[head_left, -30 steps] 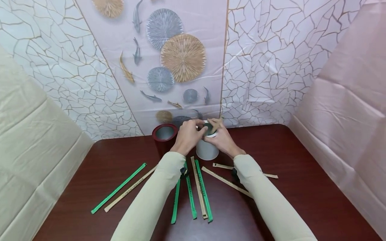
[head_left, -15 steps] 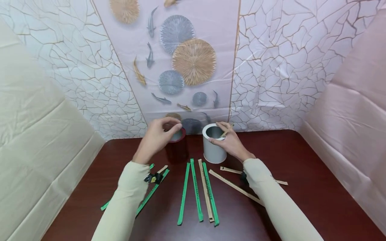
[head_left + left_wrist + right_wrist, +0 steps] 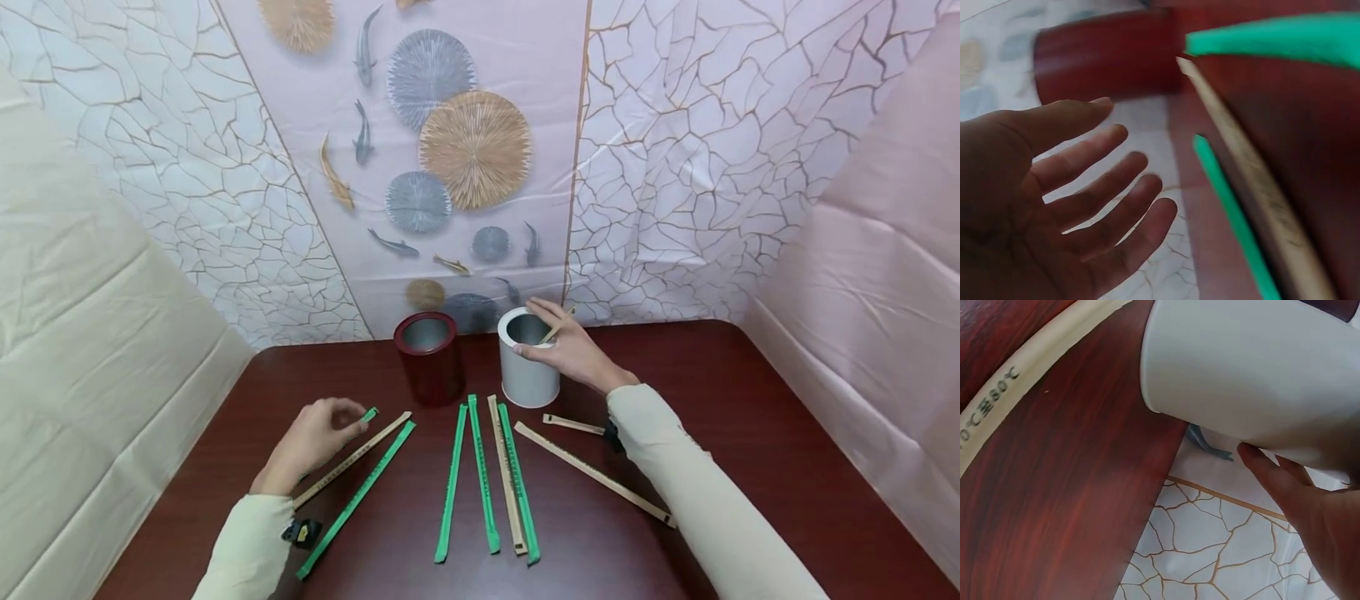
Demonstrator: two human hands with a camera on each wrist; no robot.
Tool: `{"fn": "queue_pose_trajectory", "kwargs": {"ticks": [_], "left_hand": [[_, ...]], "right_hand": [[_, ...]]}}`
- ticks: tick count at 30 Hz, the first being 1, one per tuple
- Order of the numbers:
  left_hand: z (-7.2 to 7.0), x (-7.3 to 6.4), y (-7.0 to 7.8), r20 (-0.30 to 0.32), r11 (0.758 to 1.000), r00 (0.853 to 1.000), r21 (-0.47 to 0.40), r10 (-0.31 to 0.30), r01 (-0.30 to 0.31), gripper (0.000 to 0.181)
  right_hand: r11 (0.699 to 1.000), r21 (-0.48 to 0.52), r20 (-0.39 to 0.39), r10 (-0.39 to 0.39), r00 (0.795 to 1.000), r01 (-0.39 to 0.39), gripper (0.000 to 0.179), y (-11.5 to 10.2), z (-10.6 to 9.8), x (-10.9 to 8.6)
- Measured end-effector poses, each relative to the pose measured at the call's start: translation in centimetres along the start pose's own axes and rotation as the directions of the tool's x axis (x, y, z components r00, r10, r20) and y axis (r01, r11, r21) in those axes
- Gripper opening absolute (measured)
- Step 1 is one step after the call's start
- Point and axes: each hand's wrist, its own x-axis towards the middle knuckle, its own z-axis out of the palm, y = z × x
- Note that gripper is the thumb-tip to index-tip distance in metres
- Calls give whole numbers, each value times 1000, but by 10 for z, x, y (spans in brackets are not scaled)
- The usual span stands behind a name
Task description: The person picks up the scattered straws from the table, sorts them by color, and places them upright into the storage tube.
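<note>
My right hand [image 3: 576, 354] holds the rim of a white can [image 3: 531, 382], thumb in front and fingers behind. A tan paper-wrapped straw [image 3: 559, 325] pokes up over the rim, between thumb and fingers. In the right wrist view, fingers lie along the can's side. My left hand [image 3: 311, 442] is over the left group of straws, nearest a green wrapped straw [image 3: 371, 414] that it mostly covers in the head view. The left wrist view has that hand's fingers spread and holding nothing, with a tan straw [image 3: 1254, 181] beyond them.
A dark red can [image 3: 433, 375] stands left of the white one. Green straws [image 3: 452, 483] and tan straws [image 3: 507, 475] lie in the middle of the brown table [image 3: 600, 550]. Another tan straw [image 3: 594, 474] lies at the right. Patterned cloth [image 3: 660, 208] hangs behind.
My left hand has left the white can, passed the red can and come down to the left straws. The right hand stays at the white can's rim.
</note>
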Motion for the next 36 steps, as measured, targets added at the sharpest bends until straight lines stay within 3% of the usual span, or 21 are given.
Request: {"fn": "queue_pose_trajectory", "kwargs": {"ticks": [6,11,16,21,29,33,36], "left_hand": [[16,-6,-16,41,993,997,98,-68,64,18],[27,-6,-18,31,979,994,177,-103,96,16],[32,-5,-19,29,976,993,189,-114,107,12],[35,-2,-18,44,980,994,176,-99,90,5],[41,2,-16,75,974,993,215,-95,77,9],[38,-2,-10,37,964,998,264,-50,38,11],[30,-6,3,-43,963,999,268,11,0,7]], "right_hand": [[999,-43,-40,-17,999,15,84,1,5,0],[999,-43,-59,-11,998,8,83,4,7,-3],[997,-71,-70,24,997,-29,88,4,10,-5],[995,-91,-102,40,994,-49,88,3,12,-6],[996,-75,-133,35,991,-45,85,0,13,-5],[996,-72,-127,35,991,-44,85,0,15,-4],[996,-73,-132,38,990,-48,85,0,14,-5]]}}
